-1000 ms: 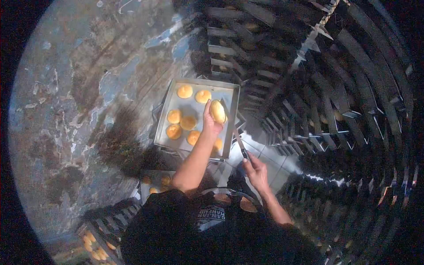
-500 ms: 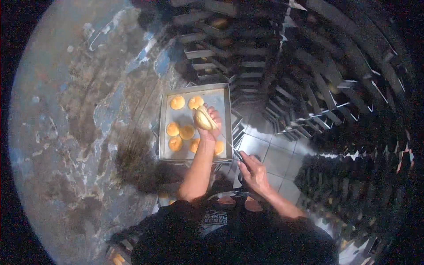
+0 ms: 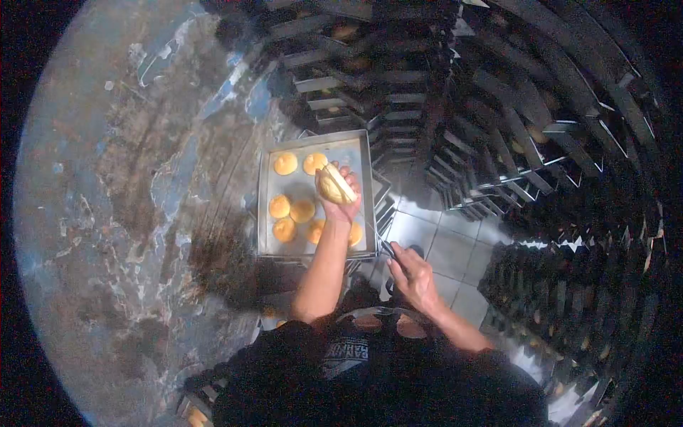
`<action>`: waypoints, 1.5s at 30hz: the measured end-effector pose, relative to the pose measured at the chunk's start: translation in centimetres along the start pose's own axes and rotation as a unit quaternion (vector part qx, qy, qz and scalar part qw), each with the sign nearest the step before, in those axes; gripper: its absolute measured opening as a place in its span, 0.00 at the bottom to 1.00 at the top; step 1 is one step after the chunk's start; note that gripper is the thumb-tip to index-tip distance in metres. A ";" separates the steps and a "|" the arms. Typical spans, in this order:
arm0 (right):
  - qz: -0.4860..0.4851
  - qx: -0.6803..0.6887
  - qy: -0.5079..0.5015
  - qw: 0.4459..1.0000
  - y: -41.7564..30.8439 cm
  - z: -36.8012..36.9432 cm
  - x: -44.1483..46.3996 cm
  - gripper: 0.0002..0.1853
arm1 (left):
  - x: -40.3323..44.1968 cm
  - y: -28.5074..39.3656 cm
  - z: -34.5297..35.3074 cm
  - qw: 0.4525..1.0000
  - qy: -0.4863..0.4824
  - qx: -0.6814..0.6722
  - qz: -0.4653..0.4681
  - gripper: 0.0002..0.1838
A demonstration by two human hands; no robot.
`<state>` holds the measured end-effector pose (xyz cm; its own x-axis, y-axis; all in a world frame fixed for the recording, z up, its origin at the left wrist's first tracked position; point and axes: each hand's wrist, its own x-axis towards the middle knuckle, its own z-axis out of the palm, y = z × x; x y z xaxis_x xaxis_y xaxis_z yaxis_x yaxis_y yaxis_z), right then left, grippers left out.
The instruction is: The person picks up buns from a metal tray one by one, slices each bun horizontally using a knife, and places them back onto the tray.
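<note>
My left hand is closed around a round bun above the metal tray. A pale slit runs along the bun's upper right side, and it gapes a little. In my right hand is a thin tool with a dark handle, which looks like a knife or narrow spatula. Its slim blade reaches up toward the tray's right edge, apart from the bun; the tip is hard to make out. Several golden buns lie on the tray beneath and around my left hand.
Dark racks with stacked trays rise ahead and on the right, some with buns on them. A worn wall-like surface with peeling paint fills the left side. Pale floor tiles show beyond my right hand.
My left hand has turned the bun slightly and shifted it a little to the right, so the pale slit shows wider. My right hand has moved slightly right, still holding the tool.
</note>
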<state>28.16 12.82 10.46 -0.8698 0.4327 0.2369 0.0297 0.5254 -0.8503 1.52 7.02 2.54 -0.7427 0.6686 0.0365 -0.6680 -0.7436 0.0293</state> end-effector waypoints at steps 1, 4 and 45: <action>0.015 0.000 -0.012 1.000 0.0 -0.1 0.0 0.20 | -0.2 -0.2 0.6 1.000 -0.001 -0.001 0.001 0.23; 0.019 0.012 -0.012 1.000 -0.3 0.2 2.0 0.21 | -0.9 -1.1 1.5 0.997 0.045 0.061 -0.019 0.22; 0.147 0.050 -0.132 0.979 -1.0 -0.6 7.2 0.22 | -1.1 2.4 -0.2 0.925 0.165 0.342 -0.026 0.21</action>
<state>22.14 15.84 13.34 -0.9284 0.3429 -0.1431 0.2606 0.3265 -0.9086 0.69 4.53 2.36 -0.7598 0.5837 -0.2863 -0.6013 -0.4634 0.6509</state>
